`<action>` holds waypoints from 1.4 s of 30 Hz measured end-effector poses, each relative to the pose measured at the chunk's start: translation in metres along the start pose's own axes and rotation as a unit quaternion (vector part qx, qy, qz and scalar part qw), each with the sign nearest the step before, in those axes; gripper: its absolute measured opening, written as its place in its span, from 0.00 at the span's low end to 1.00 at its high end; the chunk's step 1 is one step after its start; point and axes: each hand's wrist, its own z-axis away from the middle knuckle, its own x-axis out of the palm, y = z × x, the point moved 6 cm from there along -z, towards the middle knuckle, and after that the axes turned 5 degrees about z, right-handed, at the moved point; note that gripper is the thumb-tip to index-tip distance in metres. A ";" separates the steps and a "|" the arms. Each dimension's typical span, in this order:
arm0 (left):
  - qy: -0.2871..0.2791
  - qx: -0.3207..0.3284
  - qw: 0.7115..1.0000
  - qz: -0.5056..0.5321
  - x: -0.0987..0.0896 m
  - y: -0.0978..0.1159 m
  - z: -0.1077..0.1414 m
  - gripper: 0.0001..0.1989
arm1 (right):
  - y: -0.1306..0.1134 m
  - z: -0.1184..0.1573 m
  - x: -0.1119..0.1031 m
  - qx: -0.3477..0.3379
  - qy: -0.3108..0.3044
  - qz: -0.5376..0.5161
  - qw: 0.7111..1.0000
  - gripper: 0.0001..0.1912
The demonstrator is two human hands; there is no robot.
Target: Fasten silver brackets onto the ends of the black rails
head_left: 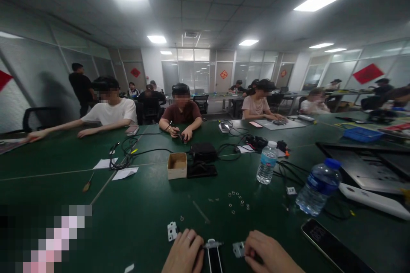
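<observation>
My left hand [185, 251] rests low in the middle, its fingers curled down and together against a narrow silver metal frame with a crossbar [214, 245]. A small white-silver bracket with holes [172, 231] lies just beyond that hand. To the right, my right hand [268, 252] has its fingers bent inward in a pinch at the edge of a second metal bracket [238, 249]. The frame lies between both hands, its near end cut off by the picture's edge. Several small metal rings [240, 198] are scattered on the green table ahead, with a single one [182, 218] nearer the left bracket.
An open cardboard box [177, 166] stands ahead, beside a black case [203, 152]. Two water bottles [267, 163] and a phone [329, 243] are on the right. At the left lies a screwdriver [87, 184]. Co-workers [181, 113] sit across the green table [141, 204].
</observation>
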 end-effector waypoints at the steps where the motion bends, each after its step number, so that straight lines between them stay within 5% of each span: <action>1: -0.007 -0.001 1.000 0.009 -0.005 0.003 0.000 0.11 | 0.009 0.000 -0.004 0.030 0.015 0.016 0.999 0.06; 5: -0.012 0.007 1.000 0.025 -0.015 0.009 -0.001 0.11 | 0.045 0.003 -0.020 0.128 0.067 0.051 0.988 0.06; 9: 0.008 0.011 1.000 0.012 -0.009 0.004 -0.001 0.10 | 0.062 -0.005 -0.032 0.149 0.091 0.045 0.984 0.08; 16: 0.019 0.018 0.999 -0.022 -0.007 0.001 -0.002 0.06 | 0.021 -0.065 -0.053 0.068 0.072 0.086 0.991 0.08; 21: -0.015 0.011 1.000 -0.012 -0.015 0.008 -0.004 0.07 | 0.001 -0.102 -0.045 0.064 0.008 0.128 0.990 0.08; 27: -0.062 -0.037 0.997 0.022 -0.020 0.011 -0.008 0.09 | -0.008 -0.101 -0.044 0.028 0.003 0.130 0.991 0.11; 33: -0.060 -0.066 0.996 -0.015 -0.024 0.004 -0.022 0.11 | -0.030 -0.079 -0.021 -0.108 0.050 -0.061 0.991 0.11; 42: -0.028 -0.071 0.995 -0.064 -0.014 -0.006 -0.030 0.12 | -0.018 -0.072 0.012 -0.096 0.136 -0.145 0.975 0.13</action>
